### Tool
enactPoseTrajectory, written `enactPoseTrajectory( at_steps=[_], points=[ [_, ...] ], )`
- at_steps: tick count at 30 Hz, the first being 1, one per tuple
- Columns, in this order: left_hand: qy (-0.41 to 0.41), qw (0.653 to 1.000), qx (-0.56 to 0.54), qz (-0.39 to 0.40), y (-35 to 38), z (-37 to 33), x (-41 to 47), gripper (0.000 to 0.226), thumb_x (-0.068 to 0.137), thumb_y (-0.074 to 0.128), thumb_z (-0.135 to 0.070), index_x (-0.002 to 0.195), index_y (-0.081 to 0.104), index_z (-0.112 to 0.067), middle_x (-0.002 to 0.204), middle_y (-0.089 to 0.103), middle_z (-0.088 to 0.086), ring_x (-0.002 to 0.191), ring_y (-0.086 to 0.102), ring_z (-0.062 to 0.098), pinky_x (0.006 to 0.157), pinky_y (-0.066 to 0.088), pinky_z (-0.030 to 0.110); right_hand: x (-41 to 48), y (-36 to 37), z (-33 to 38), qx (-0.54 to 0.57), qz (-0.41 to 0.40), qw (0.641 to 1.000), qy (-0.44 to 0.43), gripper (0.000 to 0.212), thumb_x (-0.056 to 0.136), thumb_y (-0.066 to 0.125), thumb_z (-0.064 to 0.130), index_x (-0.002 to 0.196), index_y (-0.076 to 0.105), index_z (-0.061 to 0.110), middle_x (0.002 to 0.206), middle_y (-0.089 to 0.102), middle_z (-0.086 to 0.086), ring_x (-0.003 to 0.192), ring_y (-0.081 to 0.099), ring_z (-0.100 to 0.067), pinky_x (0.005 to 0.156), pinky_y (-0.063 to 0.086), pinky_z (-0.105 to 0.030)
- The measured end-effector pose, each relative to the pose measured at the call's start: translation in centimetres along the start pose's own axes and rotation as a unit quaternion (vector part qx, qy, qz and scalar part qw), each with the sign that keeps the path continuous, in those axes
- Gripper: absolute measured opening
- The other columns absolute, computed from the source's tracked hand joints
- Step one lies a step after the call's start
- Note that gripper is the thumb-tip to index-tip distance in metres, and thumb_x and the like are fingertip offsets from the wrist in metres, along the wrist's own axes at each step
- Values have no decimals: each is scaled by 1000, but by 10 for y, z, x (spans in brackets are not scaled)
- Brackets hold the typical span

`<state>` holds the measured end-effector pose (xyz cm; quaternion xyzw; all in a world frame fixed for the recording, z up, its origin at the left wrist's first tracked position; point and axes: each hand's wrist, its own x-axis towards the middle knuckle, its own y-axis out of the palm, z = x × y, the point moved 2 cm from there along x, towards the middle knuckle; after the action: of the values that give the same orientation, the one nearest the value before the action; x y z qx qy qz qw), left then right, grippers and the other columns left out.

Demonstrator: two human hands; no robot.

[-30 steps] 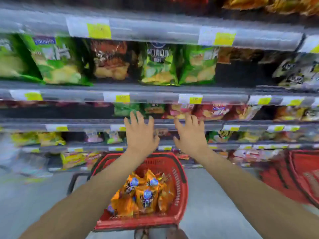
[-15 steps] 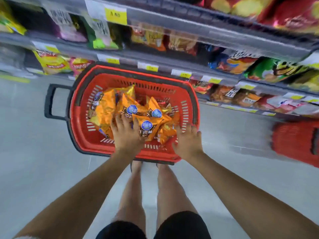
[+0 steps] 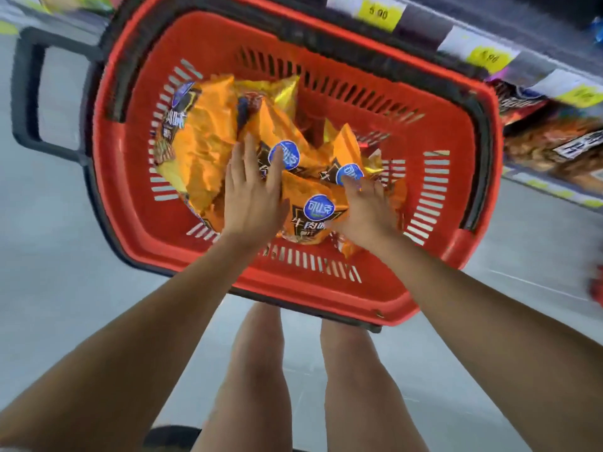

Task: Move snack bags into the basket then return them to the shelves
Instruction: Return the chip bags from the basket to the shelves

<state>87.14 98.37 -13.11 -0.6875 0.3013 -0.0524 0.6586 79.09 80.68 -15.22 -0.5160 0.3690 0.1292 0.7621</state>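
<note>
Standing at the bottom centre of the frame are the person's bare legs point(image 3: 261, 370), on a pale grey floor point(image 3: 65, 256). Both forearms run up from the lower corners and meet over the red basket point(image 3: 326, 298), which fills the upper middle of the frame and sits on the floor just ahead of the knees.

The left hand point(image 3: 253, 194) lies near the centre with its fingers straight and slightly spread. The palm faces down and it rests flat on the orange snack bags point(image 3: 208, 135). The right hand point(image 3: 365, 213), just to the right of centre, is on the bags too, with its thumb side against the nearest bag point(image 3: 310, 220), the one with a round blue logo. Its fingers are blurred and partly tucked among the packets, so I cannot tell whether they are closing on a bag or only touching it.

The snack bags are heaped inside the basket, mostly in its left and middle part, overlapping one another, and several show the same blue badge. A black handle point(image 3: 26, 93) juts from the basket toward the upper left of the frame. Beyond the far rim, along the top right, runs a shelf point(image 3: 538, 66) with yellow price labels point(image 3: 378, 11), and dark snack packs point(image 3: 554, 138) below, blurred.
</note>
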Motion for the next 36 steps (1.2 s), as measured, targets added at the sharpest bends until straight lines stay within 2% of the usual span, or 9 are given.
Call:
enactPoseTrajectory(
  at_steps=[3,5,10,13,16,20,29,33,36],
  points=[
    [65,996,20,-66,5,1,19,80,78,70,-17,148,32,-9,151,21,35,140,22,49,110,29,54,19,12,6,-39,-1,999,-24,94,72,76,52,147,31,17,142,43,-12,133,31,-33,105,32,-48],
    [62,995,43,-59,4,5,33,95,74,79,-25,151,24,-13,152,17,35,142,18,48,113,24,53,25,18,8,-63,11,998,-24,84,74,76,49,141,38,17,136,50,-10,131,37,-32,102,33,-50],
    [59,984,131,107,-14,5,66,131,62,81,-57,153,-5,-19,149,14,37,140,18,47,115,16,51,21,14,5,5,17,1000,-21,68,81,74,37,139,45,19,132,57,-9,120,54,-29,95,42,-41],
    [87,966,181,161,-24,3,79,114,72,81,-38,152,4,-16,140,33,31,129,35,43,109,28,48,9,5,-2,56,10,998,-11,63,85,71,35,140,46,18,127,61,-9,115,58,-28,86,47,-35],
    [98,974,132,158,-31,6,80,73,85,70,-18,145,28,-10,133,44,26,124,43,42,102,36,46,-6,-1,-16,148,-15,988,29,59,82,74,35,134,55,16,109,67,-9,99,63,-25,72,46,-30],
    [97,984,70,128,-46,5,59,60,88,68,-23,139,38,-12,127,49,22,116,49,40,91,44,45,-38,-12,-33,277,-62,957,55,32,76,80,22,98,67,4,77,63,-5,64,54,-17,56,38,-26],
    [33,971,-237,20,-166,-17,12,44,79,77,-26,117,57,-15,104,66,9,93,63,33,72,45,37,-154,-109,-52,376,-174,906,83,32,74,83,20,69,56,3,59,45,-2,57,40,-17,52,30,-28],
    [-9,933,-358,-35,-240,-29,-13,47,74,82,-28,111,55,-21,90,60,-7,84,62,23,69,48,32,-218,-174,-48,387,-234,890,64,29,70,86,24,86,70,8,67,63,2,55,53,-2,50,40,-15],
    [19,889,-451,-71,-291,-38,-41,60,71,85,-22,119,50,-23,102,62,-7,88,65,19,76,56,42,-267,-216,-42,381,-294,875,47,45,64,89,31,98,70,8,85,70,-2,75,63,-15,64,50,-29]
  ],
)
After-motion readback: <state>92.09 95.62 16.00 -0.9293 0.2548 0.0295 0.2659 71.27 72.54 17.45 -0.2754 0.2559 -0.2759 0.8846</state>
